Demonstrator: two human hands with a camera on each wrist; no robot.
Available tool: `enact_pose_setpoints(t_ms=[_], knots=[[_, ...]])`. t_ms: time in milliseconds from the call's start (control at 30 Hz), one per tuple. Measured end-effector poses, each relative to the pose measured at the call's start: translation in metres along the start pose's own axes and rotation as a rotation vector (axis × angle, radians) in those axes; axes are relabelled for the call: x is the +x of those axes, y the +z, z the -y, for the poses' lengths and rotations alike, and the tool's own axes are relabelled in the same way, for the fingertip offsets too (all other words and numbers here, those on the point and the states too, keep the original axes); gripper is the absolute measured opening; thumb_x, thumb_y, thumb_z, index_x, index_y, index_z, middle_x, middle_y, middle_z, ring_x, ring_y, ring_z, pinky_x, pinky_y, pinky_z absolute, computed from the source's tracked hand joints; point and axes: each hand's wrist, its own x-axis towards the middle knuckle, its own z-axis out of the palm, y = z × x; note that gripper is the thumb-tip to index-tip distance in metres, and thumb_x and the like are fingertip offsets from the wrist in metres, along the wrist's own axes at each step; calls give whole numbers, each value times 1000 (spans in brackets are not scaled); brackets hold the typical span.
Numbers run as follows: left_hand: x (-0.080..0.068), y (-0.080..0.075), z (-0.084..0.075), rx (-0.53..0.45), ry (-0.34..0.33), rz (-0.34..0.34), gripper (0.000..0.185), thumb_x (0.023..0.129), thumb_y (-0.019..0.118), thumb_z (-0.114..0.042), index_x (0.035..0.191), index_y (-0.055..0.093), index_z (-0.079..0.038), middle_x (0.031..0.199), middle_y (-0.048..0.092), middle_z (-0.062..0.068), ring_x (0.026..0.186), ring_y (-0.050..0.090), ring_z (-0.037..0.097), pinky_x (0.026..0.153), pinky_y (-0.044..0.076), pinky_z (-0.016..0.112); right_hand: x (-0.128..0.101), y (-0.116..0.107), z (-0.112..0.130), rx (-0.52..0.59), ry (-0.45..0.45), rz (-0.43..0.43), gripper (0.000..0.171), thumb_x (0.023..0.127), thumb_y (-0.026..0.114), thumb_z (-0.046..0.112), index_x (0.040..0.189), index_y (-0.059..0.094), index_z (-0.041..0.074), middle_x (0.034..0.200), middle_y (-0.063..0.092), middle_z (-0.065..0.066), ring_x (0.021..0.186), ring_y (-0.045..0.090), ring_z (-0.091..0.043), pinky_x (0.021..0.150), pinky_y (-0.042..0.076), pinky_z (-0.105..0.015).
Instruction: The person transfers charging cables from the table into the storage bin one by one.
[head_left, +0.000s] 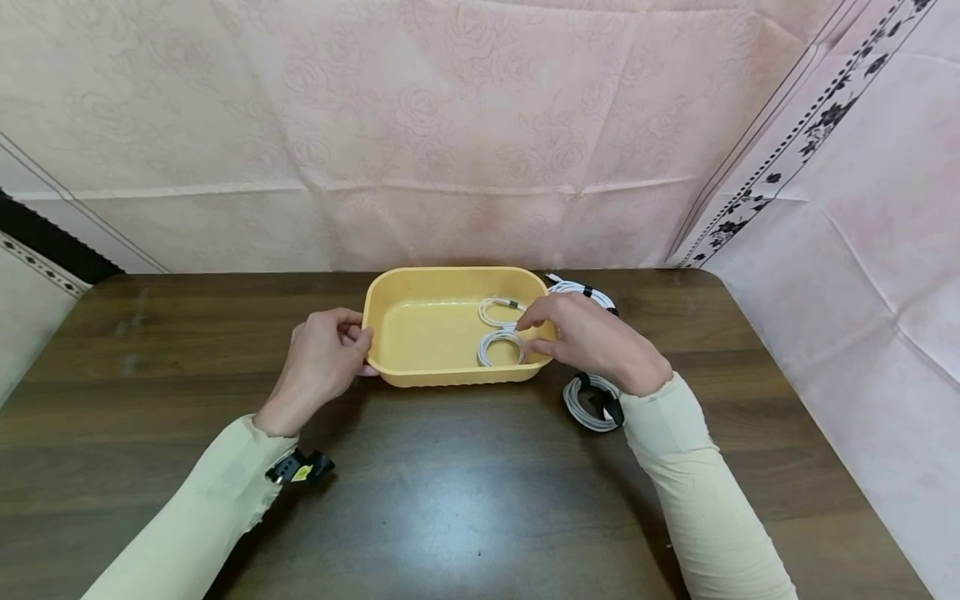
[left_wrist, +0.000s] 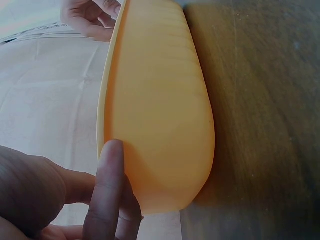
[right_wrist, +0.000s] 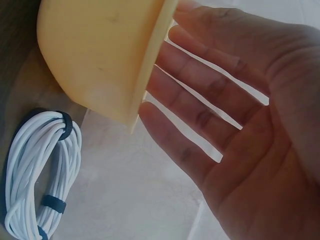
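Observation:
A yellow plastic tub (head_left: 420, 333) stands on the dark wooden table. My left hand (head_left: 363, 350) holds its left end, thumb at the rim and fingers against the outer wall; the left wrist view shows one of those fingers (left_wrist: 107, 190) lying along the tub's wall (left_wrist: 160, 110). A white coiled cable (head_left: 501, 342) lies inside the tub at its right. My right hand (head_left: 528, 329) hovers over the tub's right rim just above that cable. In the right wrist view its fingers (right_wrist: 200, 85) are spread and straight beside the tub (right_wrist: 95, 50), holding nothing.
A second white cable coil (head_left: 592, 404) with black ties lies on the table under my right wrist, also seen as the coil (right_wrist: 42, 170) in the right wrist view. A third coil (head_left: 585, 292) lies behind the tub's right corner. Pink cloth backs the table.

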Motion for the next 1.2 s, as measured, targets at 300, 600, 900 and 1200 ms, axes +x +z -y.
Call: enact_pose_setpoints(t_ms=[300,600,900,1200], knots=[[0,1,0,0,-1,-1,33,102,56,-14,127,60,7,100,65,20,65,72,12,66,66,34,-2,0,0,-4,-9,-23,22,87,80,12,107,77,7,109,76,-5,106,69,-23,95,56,-41],[-1,0,-1,-6,-16,6,33,102,56,-13,128,59,7,100,65,20,65,72,13,67,66,35,-3,-4,-3,-36,-27,-54,18,87,81,15,105,78,14,105,75,3,103,67,-17,94,55,-36],[-2,-1,-2,-5,0,5,34,102,56,-14,129,60,8,101,65,20,65,71,11,63,65,29,-5,-10,-7,-20,-31,-50,21,90,78,15,110,77,9,111,75,-2,107,70,-21,95,57,-38],[-2,-1,-2,2,11,1,34,102,57,-14,128,60,9,101,66,20,65,71,10,60,63,25,-6,-13,-10,-36,-11,-52,21,92,76,16,112,75,9,113,75,-5,107,69,-22,95,56,-38]])
